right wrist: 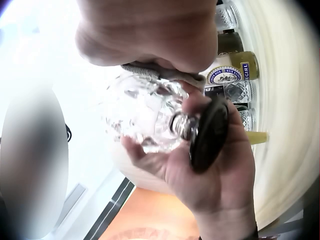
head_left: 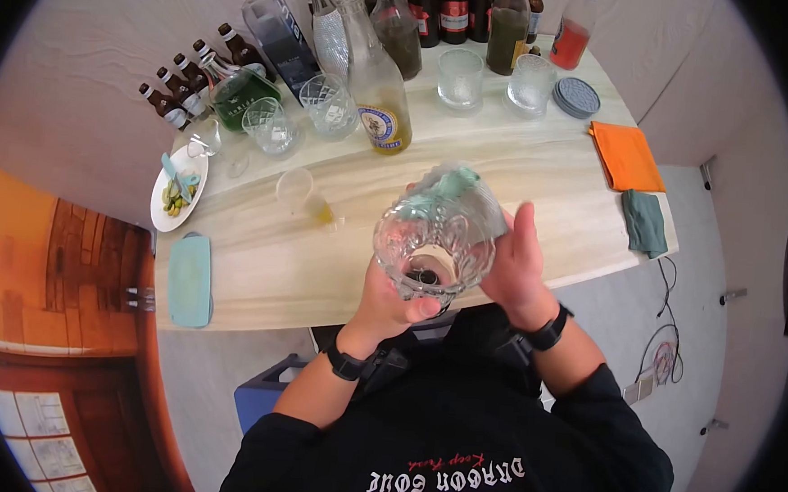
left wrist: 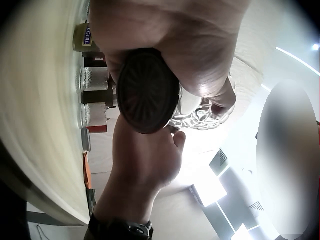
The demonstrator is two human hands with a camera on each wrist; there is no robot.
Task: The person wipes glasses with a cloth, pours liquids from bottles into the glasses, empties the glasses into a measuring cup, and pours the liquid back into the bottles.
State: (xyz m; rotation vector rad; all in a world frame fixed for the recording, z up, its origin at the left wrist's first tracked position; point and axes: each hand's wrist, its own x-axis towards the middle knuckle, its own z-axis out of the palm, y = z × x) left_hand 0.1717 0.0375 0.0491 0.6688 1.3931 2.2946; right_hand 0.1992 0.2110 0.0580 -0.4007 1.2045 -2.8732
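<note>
Head view: left hand (head_left: 389,302) is gripping the goblet (head_left: 435,244), favouring gentle wiping; right hand (head_left: 519,264), finger curl hidden, is seemingly pressing cloth (head_left: 457,185).

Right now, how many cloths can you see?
3: an orange cloth and, beside it, a dark green cloth at the right end of the table, plus a greyish cloth between the right hand and the glass goblet. More could be hidden.
</note>
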